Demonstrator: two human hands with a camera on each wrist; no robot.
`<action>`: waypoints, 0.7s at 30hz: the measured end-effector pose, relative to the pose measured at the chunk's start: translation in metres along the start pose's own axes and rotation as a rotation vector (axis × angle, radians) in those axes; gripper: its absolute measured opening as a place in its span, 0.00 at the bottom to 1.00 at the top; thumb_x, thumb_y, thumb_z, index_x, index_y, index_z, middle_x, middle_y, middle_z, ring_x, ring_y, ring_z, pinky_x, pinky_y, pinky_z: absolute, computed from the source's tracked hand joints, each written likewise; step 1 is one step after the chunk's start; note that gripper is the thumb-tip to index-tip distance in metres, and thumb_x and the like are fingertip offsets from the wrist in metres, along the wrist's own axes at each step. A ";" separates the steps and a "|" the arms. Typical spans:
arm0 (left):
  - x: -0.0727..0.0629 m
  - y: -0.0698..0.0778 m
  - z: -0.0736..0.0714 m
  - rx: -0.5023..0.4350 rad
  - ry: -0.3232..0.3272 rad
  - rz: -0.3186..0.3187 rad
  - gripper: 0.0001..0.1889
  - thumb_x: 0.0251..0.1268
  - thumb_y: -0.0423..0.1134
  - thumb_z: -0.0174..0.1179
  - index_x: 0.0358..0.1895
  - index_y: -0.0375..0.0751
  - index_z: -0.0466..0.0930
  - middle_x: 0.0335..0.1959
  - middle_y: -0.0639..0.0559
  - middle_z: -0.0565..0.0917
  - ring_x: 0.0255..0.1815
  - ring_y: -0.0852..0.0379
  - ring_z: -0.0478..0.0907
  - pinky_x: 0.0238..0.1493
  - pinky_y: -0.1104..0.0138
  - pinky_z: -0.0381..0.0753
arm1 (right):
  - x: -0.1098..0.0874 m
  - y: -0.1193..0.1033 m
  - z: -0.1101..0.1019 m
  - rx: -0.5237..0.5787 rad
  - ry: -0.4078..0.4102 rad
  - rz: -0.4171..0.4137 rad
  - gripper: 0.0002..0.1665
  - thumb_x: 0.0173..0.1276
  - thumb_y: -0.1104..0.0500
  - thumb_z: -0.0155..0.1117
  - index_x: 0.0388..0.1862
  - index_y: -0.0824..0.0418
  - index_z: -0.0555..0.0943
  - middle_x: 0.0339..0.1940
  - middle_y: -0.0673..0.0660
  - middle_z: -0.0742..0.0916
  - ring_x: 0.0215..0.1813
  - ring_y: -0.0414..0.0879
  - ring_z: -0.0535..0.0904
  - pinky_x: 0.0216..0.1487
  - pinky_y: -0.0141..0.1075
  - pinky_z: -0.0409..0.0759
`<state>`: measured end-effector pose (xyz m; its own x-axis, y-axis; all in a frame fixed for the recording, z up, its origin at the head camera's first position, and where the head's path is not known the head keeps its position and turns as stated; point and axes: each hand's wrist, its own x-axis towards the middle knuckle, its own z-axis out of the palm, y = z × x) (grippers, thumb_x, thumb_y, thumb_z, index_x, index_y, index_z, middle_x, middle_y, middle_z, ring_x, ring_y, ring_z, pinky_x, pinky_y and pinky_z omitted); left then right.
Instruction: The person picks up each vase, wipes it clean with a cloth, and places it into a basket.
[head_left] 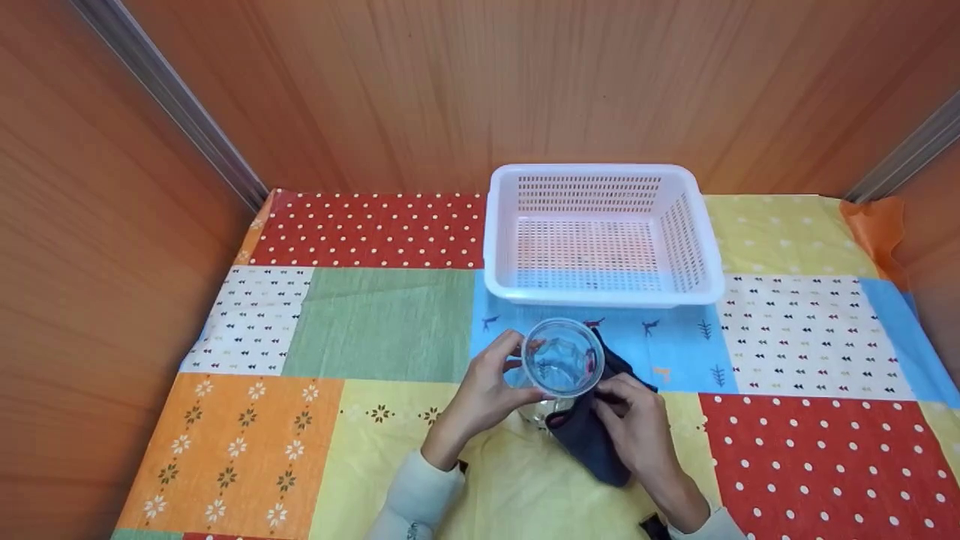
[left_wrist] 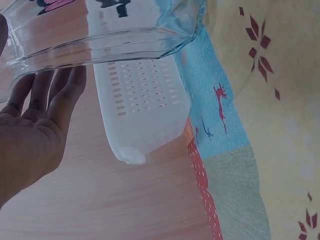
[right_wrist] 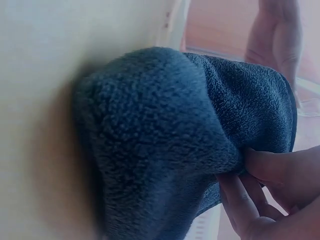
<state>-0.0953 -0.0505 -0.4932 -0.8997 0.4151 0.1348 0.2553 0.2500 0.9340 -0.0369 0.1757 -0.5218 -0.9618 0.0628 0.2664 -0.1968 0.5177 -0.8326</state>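
Observation:
A clear glass jar (head_left: pixel 561 360) with a round rim and faceted sides stands between my two hands in the head view. My left hand (head_left: pixel 487 382) grips it from the left, thumb near the front of the rim and fingers round the far side. In the left wrist view the clear glass (left_wrist: pixel 110 45) spans the top, the fingers of the left hand (left_wrist: pixel 40 130) against it. My right hand (head_left: pixel 637 424) pinches a dark fleecy cloth (head_left: pixel 592 442) along the jar's right side. The cloth (right_wrist: pixel 150 115) hangs folded in the right wrist view, hiding part of the glass.
Beyond the jar sits a white perforated plastic basket (head_left: pixel 604 296), with nothing inside it. A patchwork-patterned tablecloth (head_left: pixel 390 322) covers the table. Wood-grain panels (head_left: pixel 450 90) rise at the back and both sides.

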 end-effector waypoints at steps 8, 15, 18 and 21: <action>-0.001 0.001 0.000 0.006 -0.007 -0.024 0.30 0.55 0.37 0.82 0.61 0.44 0.79 0.57 0.50 0.82 0.61 0.39 0.81 0.64 0.47 0.84 | 0.000 0.001 -0.001 0.056 -0.037 0.090 0.13 0.58 0.80 0.74 0.36 0.65 0.89 0.36 0.53 0.88 0.44 0.50 0.88 0.44 0.30 0.89; 0.000 0.002 0.000 0.019 -0.016 -0.023 0.31 0.56 0.36 0.82 0.63 0.40 0.78 0.58 0.50 0.81 0.62 0.40 0.81 0.64 0.52 0.85 | 0.002 -0.013 -0.004 0.087 0.021 0.025 0.14 0.59 0.80 0.75 0.36 0.63 0.90 0.34 0.52 0.88 0.42 0.41 0.86 0.45 0.22 0.86; -0.001 0.002 0.000 0.018 -0.014 -0.023 0.31 0.56 0.36 0.82 0.62 0.43 0.78 0.57 0.51 0.81 0.62 0.40 0.81 0.64 0.52 0.85 | 0.004 -0.020 -0.004 0.107 0.043 -0.016 0.16 0.57 0.81 0.74 0.35 0.63 0.91 0.35 0.52 0.88 0.42 0.38 0.85 0.45 0.22 0.86; -0.001 0.001 -0.001 0.019 -0.014 -0.022 0.31 0.57 0.36 0.81 0.63 0.44 0.78 0.58 0.52 0.81 0.62 0.41 0.81 0.64 0.51 0.84 | 0.004 -0.022 -0.003 0.105 0.067 -0.052 0.16 0.56 0.82 0.74 0.34 0.63 0.90 0.34 0.52 0.88 0.41 0.35 0.84 0.45 0.21 0.85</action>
<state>-0.0943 -0.0515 -0.4922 -0.9001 0.4215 0.1099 0.2425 0.2753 0.9303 -0.0361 0.1674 -0.5003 -0.9356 0.0964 0.3396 -0.2687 0.4297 -0.8621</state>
